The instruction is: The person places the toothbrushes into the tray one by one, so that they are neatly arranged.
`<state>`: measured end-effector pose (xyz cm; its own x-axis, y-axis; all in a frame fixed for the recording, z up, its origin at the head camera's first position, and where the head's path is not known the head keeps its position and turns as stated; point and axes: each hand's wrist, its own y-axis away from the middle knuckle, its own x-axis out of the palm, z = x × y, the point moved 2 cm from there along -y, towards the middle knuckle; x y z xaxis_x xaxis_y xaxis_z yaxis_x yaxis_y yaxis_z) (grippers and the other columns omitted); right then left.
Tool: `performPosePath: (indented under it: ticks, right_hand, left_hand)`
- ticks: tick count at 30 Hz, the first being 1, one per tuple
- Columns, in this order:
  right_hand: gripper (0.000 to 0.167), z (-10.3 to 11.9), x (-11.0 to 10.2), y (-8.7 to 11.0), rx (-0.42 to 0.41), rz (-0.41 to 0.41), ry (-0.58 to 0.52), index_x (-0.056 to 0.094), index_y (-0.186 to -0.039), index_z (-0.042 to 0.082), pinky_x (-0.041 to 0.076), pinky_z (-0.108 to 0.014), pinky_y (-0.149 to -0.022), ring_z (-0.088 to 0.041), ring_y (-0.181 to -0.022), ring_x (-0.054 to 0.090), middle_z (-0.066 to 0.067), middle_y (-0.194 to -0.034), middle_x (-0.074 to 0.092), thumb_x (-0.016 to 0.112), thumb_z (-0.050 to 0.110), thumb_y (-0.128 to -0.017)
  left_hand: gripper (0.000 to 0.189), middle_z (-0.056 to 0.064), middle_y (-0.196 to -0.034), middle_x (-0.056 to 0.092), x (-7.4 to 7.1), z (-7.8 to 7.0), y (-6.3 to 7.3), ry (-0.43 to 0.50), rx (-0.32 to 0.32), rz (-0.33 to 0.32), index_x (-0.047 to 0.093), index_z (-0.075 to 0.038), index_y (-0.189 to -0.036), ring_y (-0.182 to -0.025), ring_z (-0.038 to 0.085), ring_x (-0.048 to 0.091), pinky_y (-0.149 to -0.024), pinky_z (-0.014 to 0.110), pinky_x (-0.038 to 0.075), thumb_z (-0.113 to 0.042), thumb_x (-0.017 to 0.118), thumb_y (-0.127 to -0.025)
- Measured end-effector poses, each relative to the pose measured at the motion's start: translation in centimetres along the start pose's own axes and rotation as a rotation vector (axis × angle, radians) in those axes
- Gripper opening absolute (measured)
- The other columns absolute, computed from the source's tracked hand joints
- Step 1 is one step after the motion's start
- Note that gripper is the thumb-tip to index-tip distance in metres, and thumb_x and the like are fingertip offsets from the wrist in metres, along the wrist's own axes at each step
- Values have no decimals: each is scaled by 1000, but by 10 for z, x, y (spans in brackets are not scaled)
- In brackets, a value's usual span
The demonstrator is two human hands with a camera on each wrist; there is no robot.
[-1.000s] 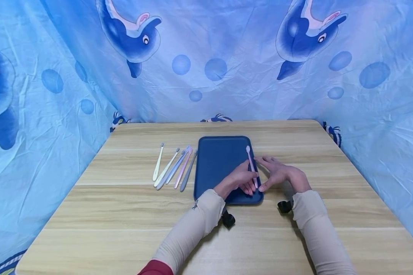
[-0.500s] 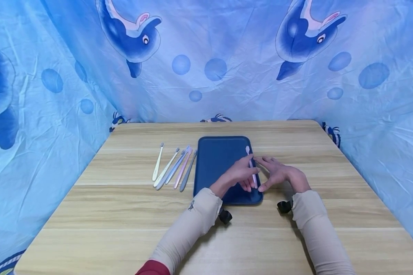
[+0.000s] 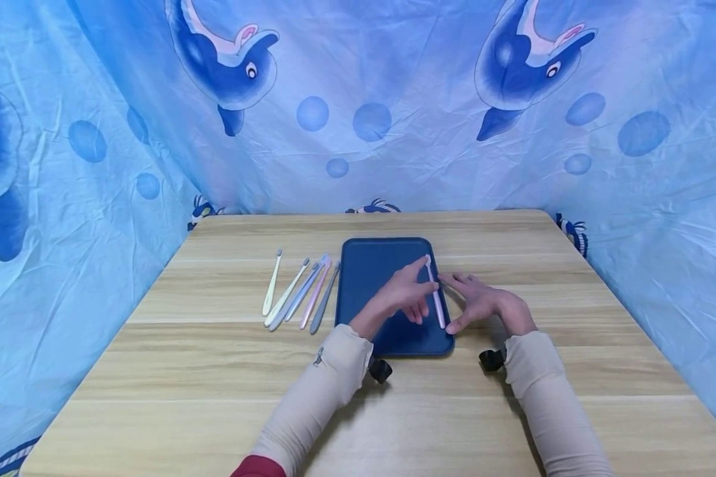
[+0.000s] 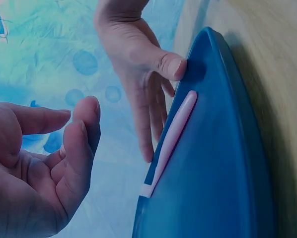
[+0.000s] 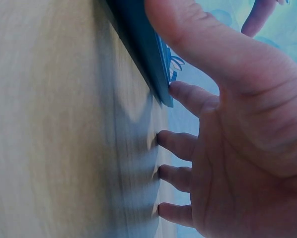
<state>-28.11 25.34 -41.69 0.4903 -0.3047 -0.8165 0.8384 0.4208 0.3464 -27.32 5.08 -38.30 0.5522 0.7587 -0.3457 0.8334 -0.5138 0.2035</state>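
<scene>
A pink toothbrush (image 3: 438, 306) lies lengthwise inside the dark blue tray (image 3: 364, 281), along its right side. Over the tray hovers my left hand (image 3: 401, 290), its fingers loosely bent. In the left wrist view a gap shows between this left hand (image 4: 44, 163) and the toothbrush handle (image 4: 176, 131), and nothing is held. My right hand (image 3: 486, 303) stands at the tray's right edge with fingers spread. Its thumb and index finger touch the tray edge, while the other fingertips (image 5: 176, 146) rest on the table.
Several toothbrushes (image 3: 295, 298), white, blue, pink and grey, lie side by side on the wooden table (image 3: 215, 371) left of the tray. A blue dolphin-print curtain (image 3: 346, 79) surrounds the table's back and sides.
My left hand has let go of the pink toothbrush and moved left and slightly up from it. The toothbrush stays at the tray's right side. My right hand has kept its place.
</scene>
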Motion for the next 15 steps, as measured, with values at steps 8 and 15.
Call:
performPosePath:
  ticks: [8,15]
  right_hand:
    - [128,-1,3,-1,7,-7,-3,10,-162,12,16,-81,-112,-61,-149,0,-33,-164,4,83,61,-70]
    - [128,-2,4,-2,8,-16,-8,11,-162,13,15,-80,-113,-59,-150,1,-32,-165,4,83,62,-69]
  left_hand:
    - [71,8,-58,63,-11,7,4,-17,16,-28,16,-17,-162,-42,17,61,-44,30,56,-24,55,-103]
    - [72,8,-60,64,-24,12,7,-52,3,-41,16,-19,-162,-43,17,62,-47,30,57,-26,56,-103]
